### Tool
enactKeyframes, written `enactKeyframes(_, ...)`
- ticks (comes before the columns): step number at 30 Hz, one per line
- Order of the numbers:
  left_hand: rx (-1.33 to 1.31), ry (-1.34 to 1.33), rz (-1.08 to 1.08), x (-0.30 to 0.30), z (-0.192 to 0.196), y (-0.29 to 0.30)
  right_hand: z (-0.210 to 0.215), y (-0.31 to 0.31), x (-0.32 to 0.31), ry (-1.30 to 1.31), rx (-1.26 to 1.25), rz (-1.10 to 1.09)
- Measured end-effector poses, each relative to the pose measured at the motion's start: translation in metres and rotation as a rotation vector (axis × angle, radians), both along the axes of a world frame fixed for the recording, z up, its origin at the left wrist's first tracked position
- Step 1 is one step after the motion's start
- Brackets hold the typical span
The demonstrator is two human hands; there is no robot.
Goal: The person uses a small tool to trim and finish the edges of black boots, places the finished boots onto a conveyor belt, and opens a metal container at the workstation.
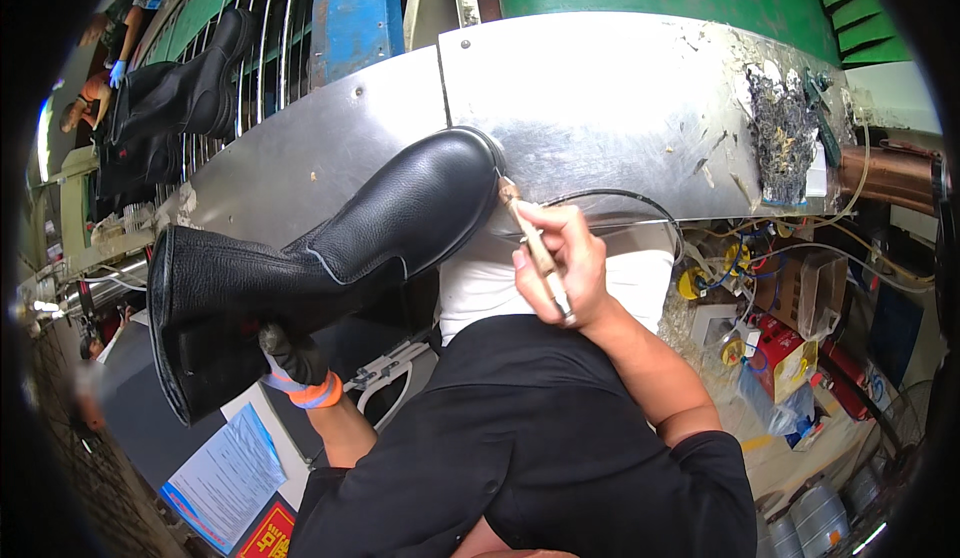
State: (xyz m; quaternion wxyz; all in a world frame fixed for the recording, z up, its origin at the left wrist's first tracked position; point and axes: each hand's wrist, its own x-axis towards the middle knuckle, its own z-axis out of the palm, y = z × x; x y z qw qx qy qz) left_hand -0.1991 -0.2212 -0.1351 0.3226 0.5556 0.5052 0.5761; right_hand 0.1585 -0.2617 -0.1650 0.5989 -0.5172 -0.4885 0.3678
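Note:
A tall black leather boot [330,248] lies across my lap with its toe pointing up to the right, against the metal workbench [600,98]. My left hand [290,356], in a dark glove with an orange and blue cuff, is pushed into the boot's open shaft and holds it. My right hand [562,263] grips a thin wooden-handled brush [530,243] like a pen. Its tip touches the boot's toe edge at the sole line.
Glue-like black residue [780,138] sits on the bench's right end. More black boots [170,98] hang on a wire rack at upper left. Boxes, wires and bottles [780,338] crowd the right side. A printed sheet [225,473] lies lower left. Other people work at far left.

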Motion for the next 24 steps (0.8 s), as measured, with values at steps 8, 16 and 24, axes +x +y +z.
enactKeyframes(8,-0.029,-0.067,-0.017,0.005,0.003,-0.037,-0.009,-0.016,-0.012,-0.218,0.165,0.090)
enactKeyframes(16,-0.071,-0.263,-0.118,0.006,0.018,-0.024,0.006,-0.016,0.052,-0.131,0.318,0.161)
enactKeyframes(24,-0.004,0.025,-0.078,0.046,0.102,0.143,-0.014,0.023,0.160,0.259,0.126,-0.535)
